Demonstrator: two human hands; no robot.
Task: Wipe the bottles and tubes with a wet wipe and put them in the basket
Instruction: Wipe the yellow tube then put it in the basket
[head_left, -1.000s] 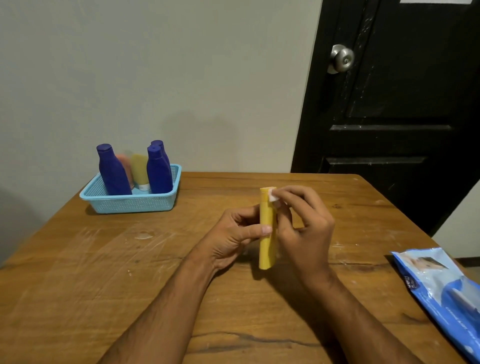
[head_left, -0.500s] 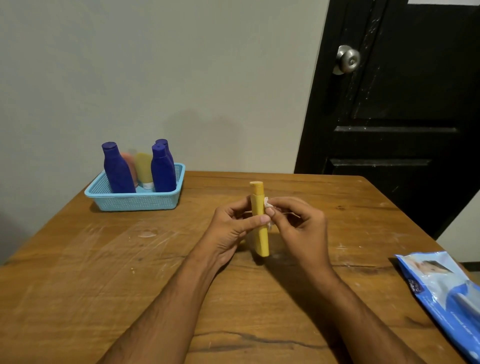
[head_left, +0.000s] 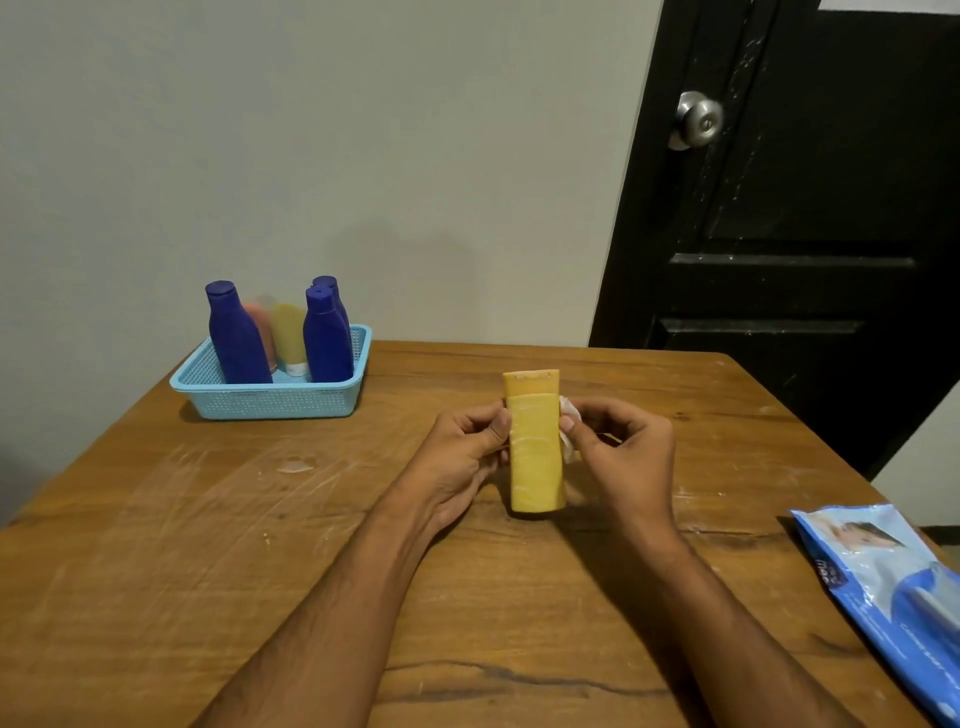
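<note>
A plain grey wall (head_left: 322, 156) and a black panelled door (head_left: 810, 234) with a round metal knob (head_left: 698, 119) stand behind a scuffed wooden desk (head_left: 208, 545), its grain streaked with pale smears. At the desk's far left corner sits a light blue plastic basket (head_left: 270, 397) with perforated mesh walls; 3 dark blue bottles (head_left: 236, 338) with rounded shoulders stand upright in it, along with a pink tube (head_left: 261, 325) and a yellow tube (head_left: 290, 332) between them. A glossy blue wipe pack (head_left: 893, 597) lies flat at the right edge.

Near the middle, a flat-sided matte yellow bottle (head_left: 535, 447) stands upright on the desk, cap end up. The left hand (head_left: 462, 452) grips its left side, thumb on the front face. The right hand (head_left: 623, 452) pinches a crumpled white wipe (head_left: 569, 431) against the bottle's right edge, fingers curled. The bottle is between both hands, well apart from the basket.
</note>
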